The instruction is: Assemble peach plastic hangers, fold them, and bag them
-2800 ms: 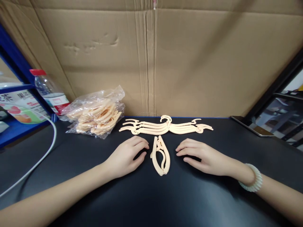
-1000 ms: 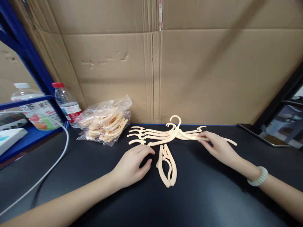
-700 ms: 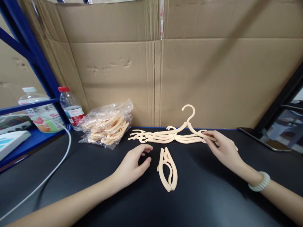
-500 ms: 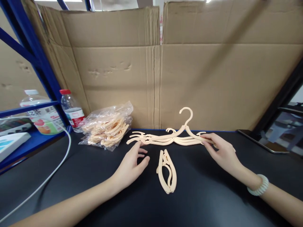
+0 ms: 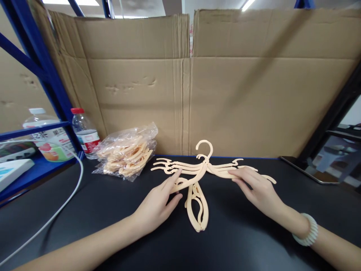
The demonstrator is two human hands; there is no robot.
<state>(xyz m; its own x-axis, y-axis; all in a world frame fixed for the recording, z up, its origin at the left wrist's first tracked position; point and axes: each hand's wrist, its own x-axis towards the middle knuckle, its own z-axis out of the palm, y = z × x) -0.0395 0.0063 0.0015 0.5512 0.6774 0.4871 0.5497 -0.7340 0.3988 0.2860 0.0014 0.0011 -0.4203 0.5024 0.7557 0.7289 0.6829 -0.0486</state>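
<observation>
Hanger (image 5: 200, 173), cream and unfolded, is held between 2 hands above the desk (image 5: 239, 237), just in front of a stack (image 5: 187, 165) of matching ones; whether it touches them I cannot tell. The left hand (image 5: 155, 201) has its fingers and thumb closed about 1 arm; the right hand (image 5: 255, 184) pinches the other. The hook tips left. Below, a folded hanger (image 5: 205, 210) lies with its top end overlapped by the held one.

Writing: the jug (image 5: 53, 145) on the blue shelf (image 5: 58, 94) bears dark Chinese characters, 1 looking like 茶, over a fruit picture. The bottle (image 5: 84, 131) has a red-and-white label, its print too small to read.

A blue line marks the desk's back edge, against the cardboard (image 5: 254, 94). The bag (image 5: 126, 152) bounds the left rear, a cable (image 5: 80, 177) curving nearer. Desk surface spreads widest between the forearms, nearer than the folded hanger.
</observation>
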